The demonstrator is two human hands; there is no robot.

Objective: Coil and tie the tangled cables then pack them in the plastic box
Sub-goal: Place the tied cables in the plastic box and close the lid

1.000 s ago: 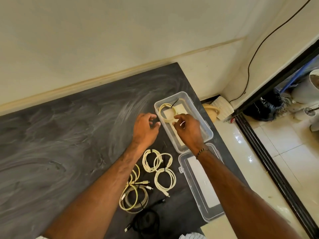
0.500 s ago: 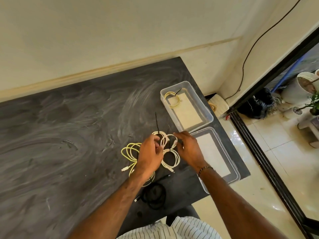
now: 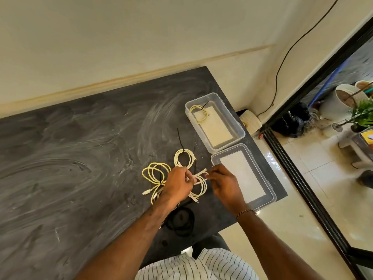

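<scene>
A clear plastic box [image 3: 232, 120] stands open on the dark table, with one tied yellowish cable coil [image 3: 199, 113] inside at its far end. Near the table's front edge my left hand [image 3: 177, 185] and my right hand [image 3: 224, 183] both pinch a white cable coil [image 3: 200, 185] with a black tie between them. Just beyond lies another white coil [image 3: 184, 157] with a long black tie sticking up. A loose yellow cable [image 3: 154, 174] lies left of my left hand. A black cable coil [image 3: 181, 219] sits under my left forearm.
The box's clear lid [image 3: 260, 190] lies flat beside my right hand, at the table's right edge. The dark table [image 3: 70, 158] stretches far to the left. A tiled floor, a black door frame and plant pots are to the right.
Both hands left the box, where a tied coil now lies, and came back toward the table's front edge. They have taken hold of a white coil there.
</scene>
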